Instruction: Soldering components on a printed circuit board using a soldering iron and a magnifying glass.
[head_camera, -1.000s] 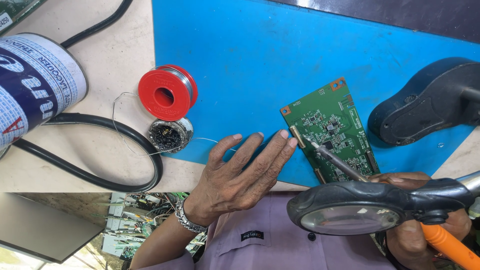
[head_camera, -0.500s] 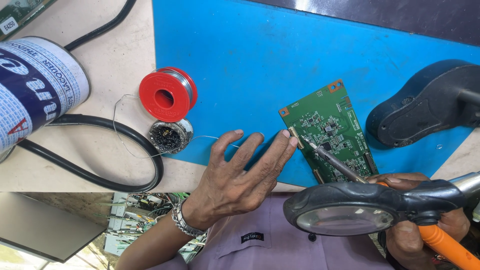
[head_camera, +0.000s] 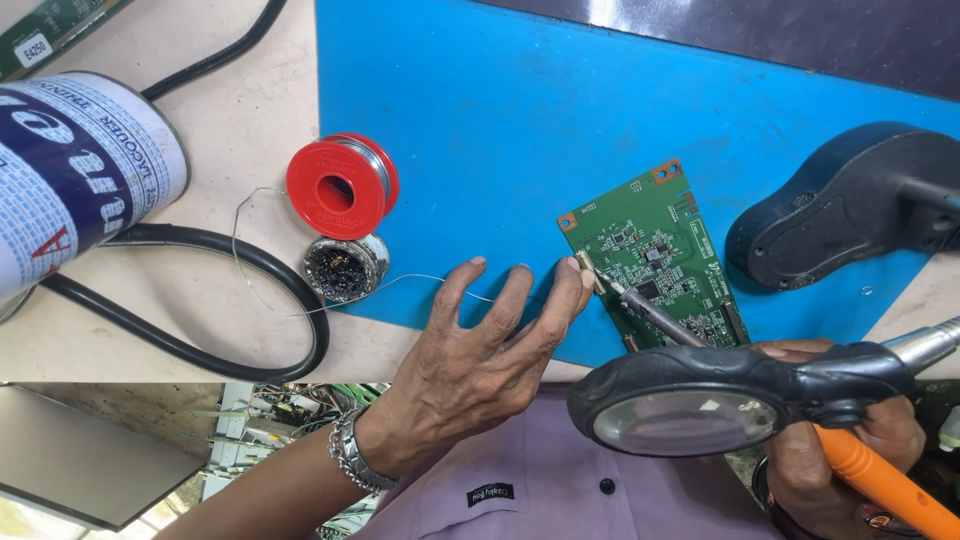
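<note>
A green circuit board (head_camera: 655, 255) lies tilted on a blue mat (head_camera: 520, 130). My left hand (head_camera: 480, 360), with a metal bracelet at the wrist, rests flat with its fingers spread, and one fingertip touches the board's left edge. A thin solder wire (head_camera: 400, 282) runs from the red spool (head_camera: 340, 187) to under those fingers. My right hand (head_camera: 830, 450), at the bottom right, grips the orange handle of a soldering iron (head_camera: 870, 480). The iron's metal tip sits on the board's left edge, next to my left fingertip. A magnifying lens (head_camera: 685, 420) partly hides that hand.
A small tin of dark flux (head_camera: 345, 268) stands below the spool. A large printed can (head_camera: 70, 180) lies at the left, with a black cable (head_camera: 200, 250) looping by it. The magnifier's black base (head_camera: 850, 210) sits right of the board. More circuit boards lie below the table edge.
</note>
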